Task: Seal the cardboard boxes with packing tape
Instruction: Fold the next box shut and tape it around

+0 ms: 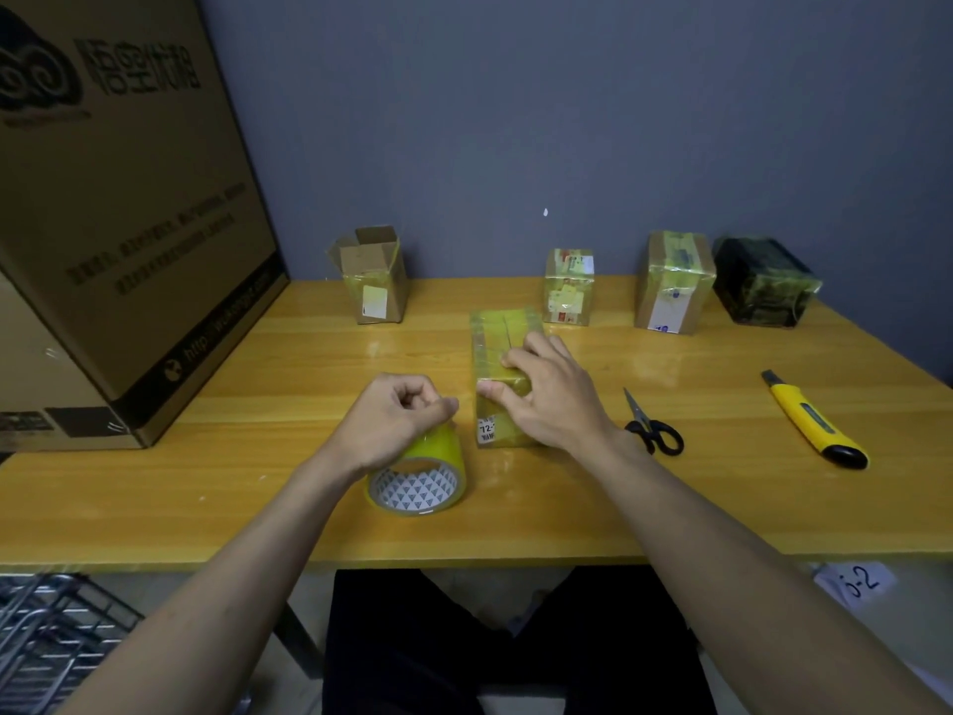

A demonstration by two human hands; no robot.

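Box at frame centre on tabletop, wrapped in yellowish tape, long side running away from camera. Right hand on its near end, fingers spread, thumb pressing front face. Left hand just left, fingers curled, pinching tape end above tape roll. Scissors right of box.

The right hand lies over a taped box at the middle of the wooden table — thumb on its near end. The left hand, fingers curled, sits above a tape roll; scissors and a yellow knife lie to the right.
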